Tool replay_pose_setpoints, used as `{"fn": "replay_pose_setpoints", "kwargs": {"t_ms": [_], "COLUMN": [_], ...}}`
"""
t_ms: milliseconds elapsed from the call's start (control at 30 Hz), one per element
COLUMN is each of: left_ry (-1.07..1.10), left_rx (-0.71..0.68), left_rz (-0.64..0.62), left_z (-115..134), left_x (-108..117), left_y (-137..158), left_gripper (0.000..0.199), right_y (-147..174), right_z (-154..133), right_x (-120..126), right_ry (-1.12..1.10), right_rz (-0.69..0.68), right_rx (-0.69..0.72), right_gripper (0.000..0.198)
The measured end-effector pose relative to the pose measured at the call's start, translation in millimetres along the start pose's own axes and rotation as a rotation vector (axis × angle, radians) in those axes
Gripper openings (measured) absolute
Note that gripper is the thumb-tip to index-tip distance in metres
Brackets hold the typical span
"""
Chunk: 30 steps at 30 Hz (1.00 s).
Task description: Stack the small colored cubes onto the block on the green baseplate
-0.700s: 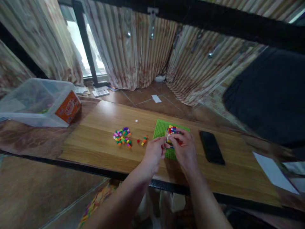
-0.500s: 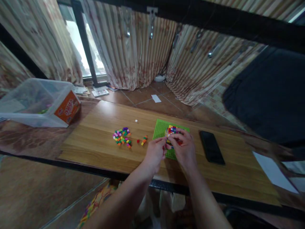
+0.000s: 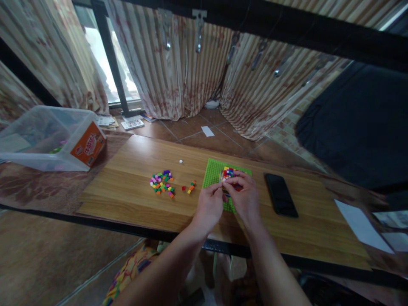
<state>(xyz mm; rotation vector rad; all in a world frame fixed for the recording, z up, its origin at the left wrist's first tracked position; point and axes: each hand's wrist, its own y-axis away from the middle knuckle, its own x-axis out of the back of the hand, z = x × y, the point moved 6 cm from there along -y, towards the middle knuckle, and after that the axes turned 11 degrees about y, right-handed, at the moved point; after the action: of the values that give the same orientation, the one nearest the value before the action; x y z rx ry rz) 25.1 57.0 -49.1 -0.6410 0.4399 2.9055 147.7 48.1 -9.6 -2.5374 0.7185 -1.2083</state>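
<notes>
A green studded baseplate (image 3: 211,173) lies on the wooden tabletop. On it stands a multicoloured build of small bricks (image 3: 228,171), partly covered by my fingers. My left hand (image 3: 211,204) is closed at the near left side of the build, its fingertips pinched together. My right hand (image 3: 245,193) reaches over the build from the right, thumb and forefinger meeting the left fingertips. Whatever sits between the fingertips is too small and hidden to name. To the left lie a pile of loose coloured bricks (image 3: 162,183), a short orange, green and yellow cluster (image 3: 191,187) and a red brick (image 3: 183,188).
A black phone (image 3: 281,195) lies right of the baseplate. A white brick (image 3: 180,161) sits farther back. At the far left stands a clear plastic bin (image 3: 57,127) with an orange label. White paper (image 3: 363,225) lies at the right, and a black bar (image 3: 255,25) crosses overhead.
My fingertips have drawn closer together over the near side of the build, the left fingers curling in more. The whole view has shifted slightly. The loose bricks lie as before.
</notes>
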Motion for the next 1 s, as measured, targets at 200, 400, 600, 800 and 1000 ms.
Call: {"fn": "replay_pose_setpoints", "kwargs": {"t_ms": [200, 400, 600, 800, 1000], "left_ry": [0.041, 0.314, 0.463, 0.47, 0.306], "left_rx": [0.026, 0.23, 0.291, 0.291, 0.251], "left_rz": [0.038, 0.158, 0.091, 0.08, 0.111], "left_z": [3.5, 14.4, 25.8, 27.7, 27.2], "left_x": [0.5, 3.7, 1.0, -1.3, 1.8], "left_y": [4.2, 11.5, 12.8, 13.8, 13.8], "left_gripper": [0.022, 0.032, 0.055, 0.06, 0.067], "right_y": [0.3, -1.9, -1.4, 7.5, 9.1], "right_z": [1.2, -1.3, -23.4, -48.2, -49.9], "right_x": [-0.2, 15.1, 24.3, 14.6, 9.5], "right_ry": [-0.013, -0.111, -0.127, -0.03, 0.021], "right_rz": [-0.008, 0.087, 0.019, -0.246, -0.365], "right_rx": [-0.01, -0.046, 0.109, 0.277, 0.292], "right_gripper": [0.009, 0.012, 0.012, 0.015, 0.015]}}
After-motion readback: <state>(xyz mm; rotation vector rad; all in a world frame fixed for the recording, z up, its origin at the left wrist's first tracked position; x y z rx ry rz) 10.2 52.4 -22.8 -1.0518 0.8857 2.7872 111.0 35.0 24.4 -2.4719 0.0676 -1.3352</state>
